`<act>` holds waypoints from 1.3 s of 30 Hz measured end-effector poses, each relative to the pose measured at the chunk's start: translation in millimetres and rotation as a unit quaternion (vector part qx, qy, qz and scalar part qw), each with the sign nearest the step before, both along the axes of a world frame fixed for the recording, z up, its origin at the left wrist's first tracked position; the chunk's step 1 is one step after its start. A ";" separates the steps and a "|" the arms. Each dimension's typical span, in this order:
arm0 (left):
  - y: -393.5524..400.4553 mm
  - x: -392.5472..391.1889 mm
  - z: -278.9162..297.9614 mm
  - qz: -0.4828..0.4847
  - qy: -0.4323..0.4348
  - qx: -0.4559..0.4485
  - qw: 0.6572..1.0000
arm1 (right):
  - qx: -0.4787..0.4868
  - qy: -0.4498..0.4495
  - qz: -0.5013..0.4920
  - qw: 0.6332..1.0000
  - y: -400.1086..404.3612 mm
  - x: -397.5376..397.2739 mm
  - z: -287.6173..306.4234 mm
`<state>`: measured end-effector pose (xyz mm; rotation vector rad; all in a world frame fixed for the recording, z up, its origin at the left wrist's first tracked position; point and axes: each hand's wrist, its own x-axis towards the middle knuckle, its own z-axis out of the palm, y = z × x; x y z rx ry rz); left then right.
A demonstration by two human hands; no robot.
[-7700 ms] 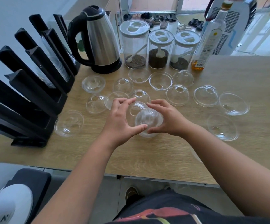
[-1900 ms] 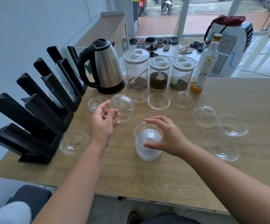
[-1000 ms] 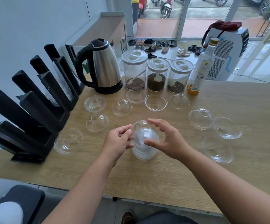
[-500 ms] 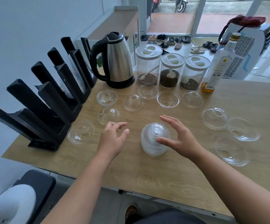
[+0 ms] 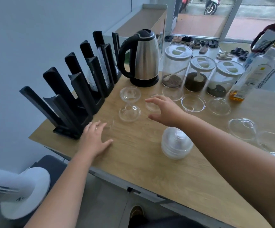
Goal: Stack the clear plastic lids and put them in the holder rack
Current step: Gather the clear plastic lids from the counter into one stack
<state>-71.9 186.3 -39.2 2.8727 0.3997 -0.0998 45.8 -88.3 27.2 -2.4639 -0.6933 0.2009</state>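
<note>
A stack of clear dome lids (image 5: 176,143) stands on the wooden table (image 5: 150,162), untouched, under my right forearm. My right hand (image 5: 165,111) hovers open above a single lid (image 5: 152,106) in the middle. My left hand (image 5: 95,137) lies open over a lid (image 5: 108,125) by the foot of the black holder rack (image 5: 74,94) at the left. Two more loose lids (image 5: 130,94) (image 5: 129,113) sit between rack and right hand. Several others lie along the back and at the right (image 5: 242,129).
A steel kettle (image 5: 143,60) stands behind the lids, with three lidded jars (image 5: 199,73) and an oil bottle (image 5: 251,74) to its right. The rack holds some clear lids in a rear slot (image 5: 103,69). The table's front edge runs diagonally below my arms.
Both hands have left the stack, which stands alone. My left hand moved left to the lid beside the rack; my right hand reached forward over a middle lid.
</note>
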 end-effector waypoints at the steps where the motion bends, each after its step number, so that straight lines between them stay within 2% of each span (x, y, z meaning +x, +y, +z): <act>1: 1.9 -0.5 -0.6 0.002 -0.011 -0.016 1.000 | -0.017 -0.001 0.012 1.000 11.9 5.4 -2.3; 7: 9.1 -5.9 -8.6 0.041 -0.086 -0.178 0.979 | -0.090 0.036 0.036 0.995 65.0 24.2 -27.4; 10: 2.7 -11.3 -6.8 0.061 -0.105 -0.295 0.948 | -0.113 0.042 0.024 0.992 76.5 28.4 -39.4; 13: -5.1 -11.7 -10.8 0.088 -0.117 -0.447 0.883 | -0.116 0.040 0.005 0.992 82.1 30.2 -48.7; 17: -15.5 -6.1 -17.9 0.199 -0.141 -0.645 0.724 | -0.092 0.038 -0.018 0.995 82.9 30.6 -56.9; 19: -16.5 -3.4 -19.4 0.234 -0.138 -0.677 0.684 | -0.086 0.033 -0.021 0.996 82.8 31.5 -59.1; 21: -12.6 -1.2 -21.3 0.266 -0.123 -0.682 0.670 | -0.093 0.030 -0.019 0.995 84.1 32.7 -58.9; 23: -6.3 1.2 -22.0 0.282 -0.109 -0.654 0.694 | -0.099 0.036 -0.021 0.994 86.3 34.0 -56.7; 29: 2.5 4.7 -11.9 0.213 -0.094 -0.468 0.853 | -0.098 0.058 -0.022 0.993 87.3 35.5 -54.6; 33: -3.2 5.3 -7.2 0.122 -0.113 -0.304 0.938 | -0.114 0.070 -0.010 0.991 85.8 32.8 -51.0; 36: -13.7 3.7 -7.7 0.023 -0.117 -0.304 0.945 | -0.108 0.083 -0.019 0.991 84.7 30.9 -46.1; 39: -21.3 3.4 -11.9 -0.020 -0.082 -0.290 0.953 | -0.095 0.090 -0.016 0.991 84.1 30.4 -45.1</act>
